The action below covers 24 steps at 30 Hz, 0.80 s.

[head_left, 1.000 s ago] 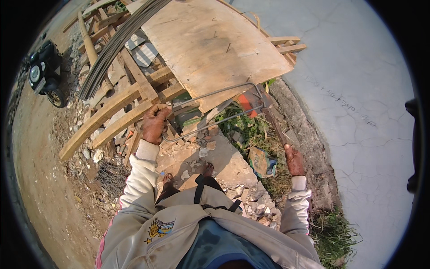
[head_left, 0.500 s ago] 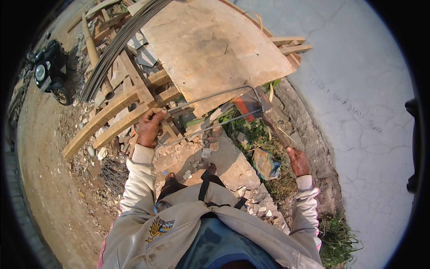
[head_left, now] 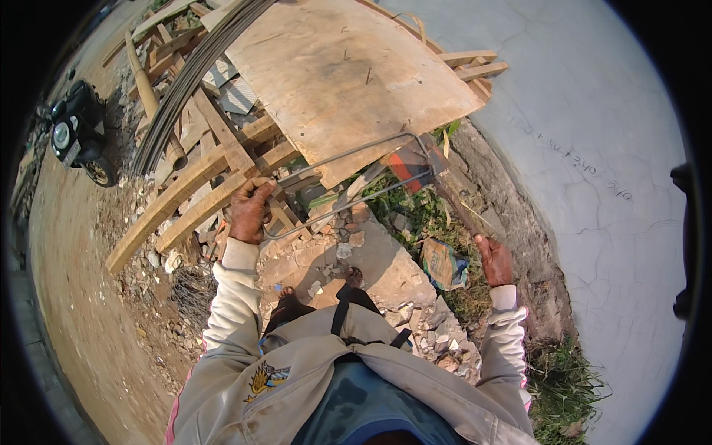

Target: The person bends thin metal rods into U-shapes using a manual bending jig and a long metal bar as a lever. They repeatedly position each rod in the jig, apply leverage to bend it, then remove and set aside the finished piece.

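- Thin rods (head_left: 185, 89), bundle: over the plywood sheet (head_left: 334, 81), at its left edge; presumably stiff yet springy.
- Left hand (head_left: 250, 211): below and left of the plywood sheet; fingers clenched round the near end of the bent metal rod.
- Bent metal rod (head_left: 371, 146), long narrow loop: just in front of the plywood sheet's lower edge, upper side overlapping it in view. Judged light for its length, stiff, hard to break, inclined to twist in a single grip; best held firmly at the near end, clear of the far bend.
- Long-handled tool (head_left: 460, 208): below and right of the plywood sheet; head blurred, red and dark, overlapping the loop's far end, contact not determinable. Likely head-heavy; hold low on the handle.
- Right hand (head_left: 495, 261): farther below and right of the plywood sheet; fingers curled round the handle's near end.
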{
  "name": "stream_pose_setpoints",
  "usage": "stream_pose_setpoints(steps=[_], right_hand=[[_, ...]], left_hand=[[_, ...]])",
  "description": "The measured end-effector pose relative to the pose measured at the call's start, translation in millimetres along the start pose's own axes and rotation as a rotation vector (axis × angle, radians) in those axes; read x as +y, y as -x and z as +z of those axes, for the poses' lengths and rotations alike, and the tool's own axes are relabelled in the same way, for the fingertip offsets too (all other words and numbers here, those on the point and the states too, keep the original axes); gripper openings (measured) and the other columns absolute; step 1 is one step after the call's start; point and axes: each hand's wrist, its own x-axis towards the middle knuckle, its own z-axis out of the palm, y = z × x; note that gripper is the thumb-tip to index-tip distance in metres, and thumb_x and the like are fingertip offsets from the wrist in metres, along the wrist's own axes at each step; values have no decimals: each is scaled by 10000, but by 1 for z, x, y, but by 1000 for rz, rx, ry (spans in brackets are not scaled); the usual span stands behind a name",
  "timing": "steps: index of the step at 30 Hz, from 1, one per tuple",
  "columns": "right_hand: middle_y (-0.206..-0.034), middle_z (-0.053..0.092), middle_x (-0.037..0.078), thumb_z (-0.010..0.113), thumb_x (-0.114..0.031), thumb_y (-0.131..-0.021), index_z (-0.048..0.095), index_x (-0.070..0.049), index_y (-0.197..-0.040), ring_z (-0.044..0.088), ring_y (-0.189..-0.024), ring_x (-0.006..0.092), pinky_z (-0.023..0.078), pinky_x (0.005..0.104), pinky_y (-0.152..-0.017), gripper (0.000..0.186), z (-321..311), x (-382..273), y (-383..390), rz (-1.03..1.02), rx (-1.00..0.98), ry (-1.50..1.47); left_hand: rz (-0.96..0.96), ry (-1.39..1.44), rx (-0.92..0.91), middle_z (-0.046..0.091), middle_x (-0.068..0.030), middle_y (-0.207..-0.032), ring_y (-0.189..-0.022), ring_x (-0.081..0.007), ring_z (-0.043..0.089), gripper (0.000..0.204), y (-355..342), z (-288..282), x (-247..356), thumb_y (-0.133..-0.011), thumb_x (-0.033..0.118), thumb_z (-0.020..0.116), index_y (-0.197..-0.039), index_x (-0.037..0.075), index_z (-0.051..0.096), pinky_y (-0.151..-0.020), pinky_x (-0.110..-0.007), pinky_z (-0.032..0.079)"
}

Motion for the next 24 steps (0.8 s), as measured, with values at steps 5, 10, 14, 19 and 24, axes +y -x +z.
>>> stream_pose_setpoints(steps=[5,10,14,19,24], right_hand=[[-516,447,100,494,-720,-928,602,15,-675,484,-520,242,409,438,-567,784,6,-7,9,32,54,-8],[-512,462,96,475,-750,-915,634,17,-701,501,-531,248,423,436,-580,812,14,-22,25,112,124,89],[-555,539,151,468,-779,-896,674,19,-739,564,-567,299,460,451,-621,839,30,-57,54,257,159,46],[-704,639,244,428,-787,-904,721,9,-843,651,-711,398,495,493,-698,850,67,-109,91,417,263,7],[-801,653,287,382,-669,-996,701,-4,-960,639,-794,470,489,519,-725,739,102,-125,106,442,330,60]], left_hand=[[-4,12,-22,613,38,-703,-456,-29,423,81,0,-1,0,-916,153,711,-940,77,701,-395,-225,328],[83,-1,-72,598,45,-707,-501,-30,436,92,-7,-5,-11,-920,162,704,-915,72,689,-439,-227,345],[176,22,-129,517,53,-648,-467,-48,396,85,-14,-4,-22,-927,177,689,-925,95,668,-426,-230,308],[144,80,-188,471,68,-635,-474,-39,364,80,-17,-4,-26,-939,179,672,-888,124,642,-429,-230,295],[36,123,-308,443,71,-614,-455,-37,356,116,-20,-7,-30,-971,220,633,-932,114,608,-407,-243,282]])
